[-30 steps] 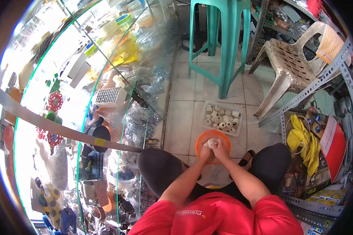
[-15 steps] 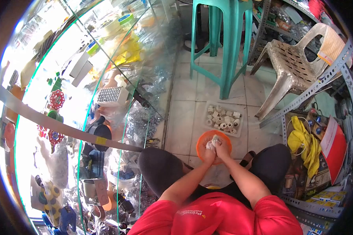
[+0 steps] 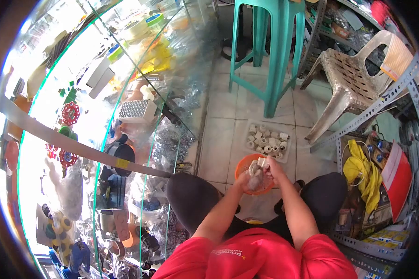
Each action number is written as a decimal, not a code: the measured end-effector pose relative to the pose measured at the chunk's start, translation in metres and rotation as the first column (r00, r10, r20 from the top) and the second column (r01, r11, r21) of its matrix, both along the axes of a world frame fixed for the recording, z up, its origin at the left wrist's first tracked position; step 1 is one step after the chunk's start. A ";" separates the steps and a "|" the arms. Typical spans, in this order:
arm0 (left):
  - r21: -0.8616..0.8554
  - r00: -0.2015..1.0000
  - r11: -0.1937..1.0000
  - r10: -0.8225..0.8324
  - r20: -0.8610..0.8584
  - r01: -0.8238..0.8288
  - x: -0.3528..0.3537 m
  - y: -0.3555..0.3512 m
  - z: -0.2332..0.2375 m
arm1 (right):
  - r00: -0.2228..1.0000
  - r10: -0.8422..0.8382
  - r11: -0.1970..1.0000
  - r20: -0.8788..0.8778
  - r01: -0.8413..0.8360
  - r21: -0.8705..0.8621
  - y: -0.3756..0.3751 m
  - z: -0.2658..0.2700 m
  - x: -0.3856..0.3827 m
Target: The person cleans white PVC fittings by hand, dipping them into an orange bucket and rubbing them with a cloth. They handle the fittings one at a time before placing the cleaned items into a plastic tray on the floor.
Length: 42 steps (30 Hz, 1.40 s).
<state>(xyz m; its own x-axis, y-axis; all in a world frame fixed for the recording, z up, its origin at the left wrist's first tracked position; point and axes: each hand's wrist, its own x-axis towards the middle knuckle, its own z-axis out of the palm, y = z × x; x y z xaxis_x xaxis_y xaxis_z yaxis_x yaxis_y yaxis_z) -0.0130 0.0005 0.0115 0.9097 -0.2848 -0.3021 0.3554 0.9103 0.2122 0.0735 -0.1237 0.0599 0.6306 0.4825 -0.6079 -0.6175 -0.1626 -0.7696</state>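
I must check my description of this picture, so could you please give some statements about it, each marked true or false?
1. The left hand and right hand are at an orange bowl. True.
2. The right hand is empty. False: it holds a white piece.
3. White fittings lie in a tray. True.
4. The tray stands inside the orange bowl. False: it stands on the floor, just beyond the bowl.
5. A yellow cloth is at the person's right. True.
6. The stool is red. False: the stool is green.
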 end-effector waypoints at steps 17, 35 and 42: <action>0.822 0.958 0.493 0.149 0.244 -0.286 0.001 -0.022 0.020 | 0.985 0.099 0.991 0.141 -0.085 -0.101 0.012 0.000 -0.014; 0.965 0.966 0.038 0.005 0.259 -0.259 0.002 -0.022 -0.039 | 0.934 0.118 0.943 0.336 0.001 -0.334 0.015 -0.029 -0.020; 0.708 0.869 0.654 0.481 -0.119 -0.265 -0.011 -0.015 -0.060 | 0.798 0.406 0.824 0.446 -0.109 -0.556 0.019 -0.031 -0.032</action>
